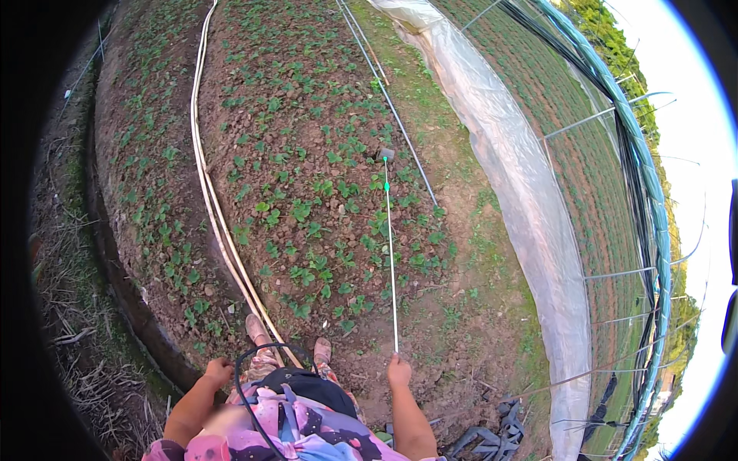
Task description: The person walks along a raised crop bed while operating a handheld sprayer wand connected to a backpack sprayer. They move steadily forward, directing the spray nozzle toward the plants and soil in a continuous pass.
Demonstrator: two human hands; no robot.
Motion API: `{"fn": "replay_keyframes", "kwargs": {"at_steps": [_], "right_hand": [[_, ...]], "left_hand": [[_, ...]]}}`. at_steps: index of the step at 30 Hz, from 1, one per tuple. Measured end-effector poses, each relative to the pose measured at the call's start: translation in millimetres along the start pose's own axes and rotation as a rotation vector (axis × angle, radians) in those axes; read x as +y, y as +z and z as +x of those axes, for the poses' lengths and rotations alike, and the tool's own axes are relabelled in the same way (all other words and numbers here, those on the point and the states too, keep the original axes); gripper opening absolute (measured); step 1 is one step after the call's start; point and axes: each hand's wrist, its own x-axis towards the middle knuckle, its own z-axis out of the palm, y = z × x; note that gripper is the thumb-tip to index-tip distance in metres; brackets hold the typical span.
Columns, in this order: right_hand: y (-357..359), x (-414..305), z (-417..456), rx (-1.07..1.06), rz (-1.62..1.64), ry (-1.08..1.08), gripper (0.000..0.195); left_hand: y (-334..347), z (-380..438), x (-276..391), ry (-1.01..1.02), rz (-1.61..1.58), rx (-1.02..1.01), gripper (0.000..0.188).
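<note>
My right hand (399,370) is closed around the near end of a long thin white rod (393,271). The rod reaches forward over low leafy green plants (301,210) in brown soil and carries a bright green fitting near its far end. A small grey head or block (387,154) shows at the rod's far tip, among the plants. At my left side, my left hand (219,371) hangs with its fingers curled, beside a black looped hose or cable (239,369); whether it holds anything cannot be made out.
Two pale pipes or hoses (199,132) run along the furrow and pass my feet. A metal pole (398,115) lies right of the bed. Plastic sheeting (519,190) and a greenhouse frame (654,196) stand farther right. A ditch (112,271) curves at left; dark crumpled material (490,441) lies at lower right.
</note>
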Motion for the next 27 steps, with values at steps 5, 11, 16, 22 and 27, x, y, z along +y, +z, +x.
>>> {"fn": "replay_keyframes", "kwargs": {"at_steps": [5, 11, 16, 22, 27], "right_hand": [[-2, 13, -5, 0.016, 0.122, 0.079, 0.051], [-16, 30, 11, -0.737, 1.035, 0.59, 0.04], [-22, 10, 32, -0.541, 0.93, 0.446, 0.04], [-26, -40, 67, 0.061, 0.198, 0.132, 0.048], [-52, -100, 73, 0.053, 0.043, 0.088, 0.052]], "left_hand": [[0, 3, -3, 0.007, 0.011, -0.008, 0.022], [6, 7, -8, 0.01, 0.026, 0.011, 0.022], [11, 11, -15, 0.019, 0.002, 0.015, 0.022], [8, 8, -14, 0.034, 0.017, 0.021, 0.018], [6, 3, -27, 0.004, -0.037, 0.049, 0.016]]}}
